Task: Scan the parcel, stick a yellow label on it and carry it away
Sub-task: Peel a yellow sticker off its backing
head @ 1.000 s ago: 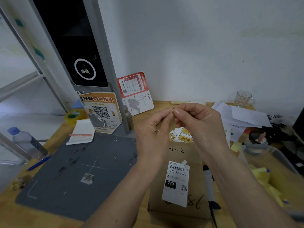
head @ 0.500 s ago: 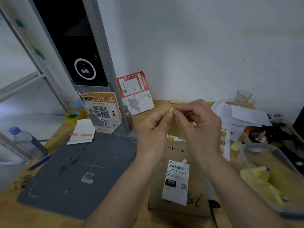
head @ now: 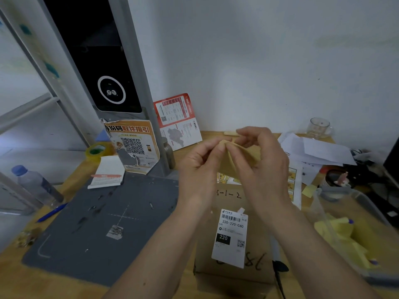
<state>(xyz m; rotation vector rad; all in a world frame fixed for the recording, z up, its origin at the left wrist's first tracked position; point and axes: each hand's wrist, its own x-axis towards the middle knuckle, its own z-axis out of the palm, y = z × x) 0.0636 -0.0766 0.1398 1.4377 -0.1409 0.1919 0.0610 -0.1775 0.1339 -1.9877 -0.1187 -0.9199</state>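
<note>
Two hands up together above the desk, both busy with one yellow label point(head: 248, 148). Left hand point(head: 200, 169): thumb and forefinger pinched on the label's left corner, the other fingers loosely curled. Right hand point(head: 259, 167): fingertips closed on the same corner from the other side, probably to peel the label from its backing. Cannot tell which layer sits in which hand. From the pinch, spreads to the right, partly hidden behind the right fingers.

Directly below the hands, and nearer to the body: the parcel point(head: 228, 203), a brown carton lying flat, long axis from the person toward the wall. Carries a white shipping label point(head: 230, 236) on the near half, handwriting on the far half. Touches neither hand. Lies just right of the grey mat point(head: 97, 223).

For sticking, likely a plain move straight down onto the bare far half, with the right hand above it.
</note>
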